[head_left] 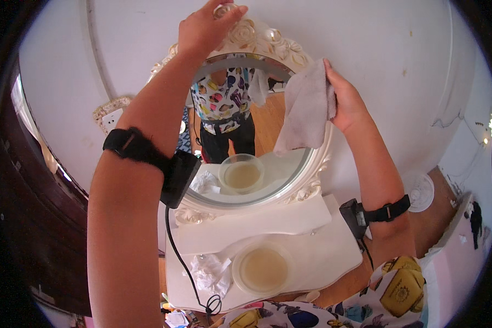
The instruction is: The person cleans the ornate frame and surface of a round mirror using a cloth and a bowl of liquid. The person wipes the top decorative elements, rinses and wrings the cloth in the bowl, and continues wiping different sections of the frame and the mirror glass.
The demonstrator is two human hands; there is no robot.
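Observation:
An oval mirror in a cream carved frame stands against the wall. Up at the frame's crest is my left hand, its thumb and fingers closed about the carved top; part of the fingers lies near the picture's edge. My right hand grips a grey cloth by its side, at the mirror's right rim. The cloth hangs down over the right part of the glass and hides some of the frame. A patterned shirt, dark trousers and the bowl show in the reflection.
Below the mirror, a white dresser top carries a clear bowl of cloudy liquid and crumpled white tissue. A black cable hangs by my left arm. There is a wall socket at left and a dark wooden door.

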